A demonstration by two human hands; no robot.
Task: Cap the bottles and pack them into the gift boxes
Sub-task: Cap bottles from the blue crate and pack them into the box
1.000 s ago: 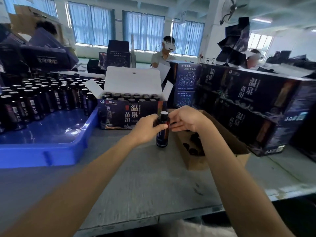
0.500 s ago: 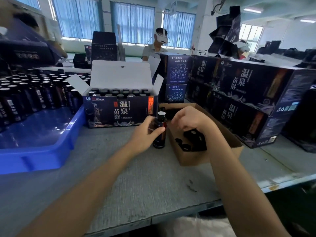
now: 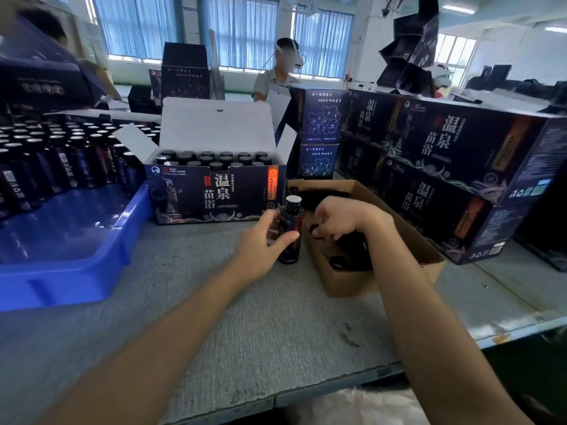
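Plainly, gift box (image 3: 190, 197) reads 温泉苗浴; left hand (image 3: 260, 243) grips bottle (image 3: 294, 219).

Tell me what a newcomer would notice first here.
The small dark bottle with a pale top stands at centre, gripped by the left hand, while the right hand is inside the brown cardboard box of black caps. Behind stands an open dark gift box of capped bottles; left, a blue plastic tray.

Right hand (image 3: 346, 218) fingers (image 3: 322, 230) blur in the carton (image 3: 346, 281); grasp unclear.
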